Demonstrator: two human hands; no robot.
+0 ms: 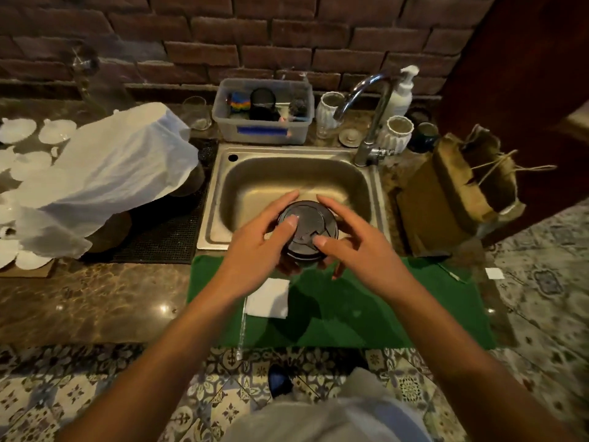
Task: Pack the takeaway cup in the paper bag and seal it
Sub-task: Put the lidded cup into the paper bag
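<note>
At the centre of the frame, the takeaway cup (306, 229) is clasped by both hands, left (255, 247) and right (353, 247), thumbs pressed on its lid, likely to seat it; the paper bag (459, 193) is left open at right.

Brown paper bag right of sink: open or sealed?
Open. The brown paper bag stands with its mouth gaping and its string handles loose.

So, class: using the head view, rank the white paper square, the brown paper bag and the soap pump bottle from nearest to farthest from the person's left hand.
1. White paper square, on the green mat just below the left hand.
2. Brown paper bag, standing on the counter right of the sink.
3. Soap pump bottle, back by the tap against the brick wall.
</note>
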